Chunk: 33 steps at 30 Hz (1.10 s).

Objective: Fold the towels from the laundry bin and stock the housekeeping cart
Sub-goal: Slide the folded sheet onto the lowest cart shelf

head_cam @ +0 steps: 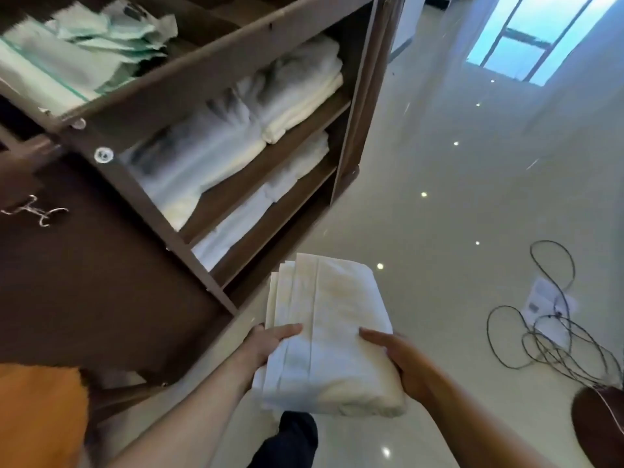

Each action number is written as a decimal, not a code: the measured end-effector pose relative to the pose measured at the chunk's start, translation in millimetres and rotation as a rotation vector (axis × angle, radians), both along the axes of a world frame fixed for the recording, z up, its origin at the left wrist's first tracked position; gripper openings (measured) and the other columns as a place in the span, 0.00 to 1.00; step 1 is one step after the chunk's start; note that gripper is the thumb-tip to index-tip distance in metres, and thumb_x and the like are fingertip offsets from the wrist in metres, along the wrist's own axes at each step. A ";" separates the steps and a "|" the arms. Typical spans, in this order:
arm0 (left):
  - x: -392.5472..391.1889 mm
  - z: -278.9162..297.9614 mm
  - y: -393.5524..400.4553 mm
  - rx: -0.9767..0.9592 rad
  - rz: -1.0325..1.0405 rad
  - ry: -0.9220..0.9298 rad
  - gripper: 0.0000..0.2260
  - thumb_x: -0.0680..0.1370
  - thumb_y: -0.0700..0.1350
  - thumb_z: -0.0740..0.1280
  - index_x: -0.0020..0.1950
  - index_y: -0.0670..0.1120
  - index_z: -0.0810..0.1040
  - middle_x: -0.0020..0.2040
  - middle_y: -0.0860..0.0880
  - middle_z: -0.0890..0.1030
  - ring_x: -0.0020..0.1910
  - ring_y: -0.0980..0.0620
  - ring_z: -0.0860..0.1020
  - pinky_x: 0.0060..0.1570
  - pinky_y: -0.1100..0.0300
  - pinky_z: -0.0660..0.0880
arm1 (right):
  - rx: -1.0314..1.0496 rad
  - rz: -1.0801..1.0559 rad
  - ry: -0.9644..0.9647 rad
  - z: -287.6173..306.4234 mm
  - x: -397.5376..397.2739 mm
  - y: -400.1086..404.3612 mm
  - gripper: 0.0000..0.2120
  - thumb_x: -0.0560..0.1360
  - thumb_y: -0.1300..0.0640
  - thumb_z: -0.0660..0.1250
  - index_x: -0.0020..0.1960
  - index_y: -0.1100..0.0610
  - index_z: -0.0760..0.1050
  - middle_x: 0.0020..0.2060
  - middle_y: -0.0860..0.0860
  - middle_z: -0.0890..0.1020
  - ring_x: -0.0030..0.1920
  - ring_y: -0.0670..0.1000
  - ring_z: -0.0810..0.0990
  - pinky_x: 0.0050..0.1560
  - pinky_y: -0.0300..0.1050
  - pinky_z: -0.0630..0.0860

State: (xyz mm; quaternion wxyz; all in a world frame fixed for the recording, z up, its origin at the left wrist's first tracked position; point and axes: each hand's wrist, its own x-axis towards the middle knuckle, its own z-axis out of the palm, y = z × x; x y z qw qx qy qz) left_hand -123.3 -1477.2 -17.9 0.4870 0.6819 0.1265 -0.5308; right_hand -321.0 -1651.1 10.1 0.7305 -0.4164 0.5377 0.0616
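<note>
**Folded towel carried to the cart shelves**

Cloth in orange (37, 413) fills the lower left corner; what it belongs to I cannot tell. Above it stands the brown housekeeping cart (216, 59), its open side turned toward the person. On its top lie pale green cloths (111, 32). The upper shelf (270, 143) holds white towel stacks (236, 119), and the lower shelf (280, 197) holds more white linen (266, 204), though this part is blurred and the single pieces are hard to count.

In the middle, near the cart's lower front corner, the folded towel (324, 319) is held in the air over the floor. The left hand (266, 342) grips its left edge, thumb on top and fingers hidden below. The right hand (401, 363) grips the right edge in the same way.

To the right, on the shiny floor, lies a tangled cable (553, 339) with a white paper (543, 295), well apart from the cart.

Folding of this piece looks finished, so the step in hand is the stocking. The next move probably calls for keeping the bundle level, bringing it to a shelf with free room, and sliding it in without disturbing the stacks beside.
</note>
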 end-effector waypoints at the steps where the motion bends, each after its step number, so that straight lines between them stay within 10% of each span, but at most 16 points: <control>1: 7.0 -8.4 -10.9 0.000 0.024 0.009 0.21 0.69 0.42 0.81 0.54 0.38 0.75 0.43 0.43 0.81 0.40 0.46 0.80 0.42 0.53 0.77 | 0.002 0.007 -0.003 -8.4 9.5 -12.1 0.24 0.69 0.54 0.79 0.61 0.62 0.79 0.51 0.61 0.86 0.50 0.62 0.86 0.56 0.61 0.81; 8: 35.9 -78.5 -62.5 0.122 0.166 0.049 0.35 0.61 0.44 0.85 0.62 0.35 0.76 0.48 0.40 0.85 0.44 0.41 0.85 0.46 0.48 0.83 | 0.008 0.093 0.040 -83.5 63.5 -84.8 0.27 0.69 0.59 0.79 0.65 0.53 0.73 0.54 0.55 0.85 0.50 0.58 0.86 0.47 0.55 0.84; 14: 41.5 -169.6 -98.3 0.163 0.138 -0.021 0.62 0.46 0.62 0.87 0.75 0.46 0.67 0.71 0.48 0.75 0.70 0.45 0.74 0.70 0.44 0.72 | -0.098 0.295 -0.004 -189.2 124.2 -155.9 0.31 0.65 0.61 0.83 0.65 0.55 0.74 0.53 0.55 0.85 0.48 0.56 0.86 0.47 0.56 0.85; 33: 144.3 -417.1 -105.8 0.248 0.505 -0.586 0.57 0.48 0.62 0.82 0.74 0.51 0.64 0.69 0.52 0.73 0.70 0.49 0.71 0.70 0.46 0.71 | -0.336 0.724 -0.343 -442.6 342.4 -178.7 0.33 0.61 0.51 0.84 0.63 0.46 0.74 0.53 0.50 0.84 0.51 0.55 0.85 0.48 0.60 0.84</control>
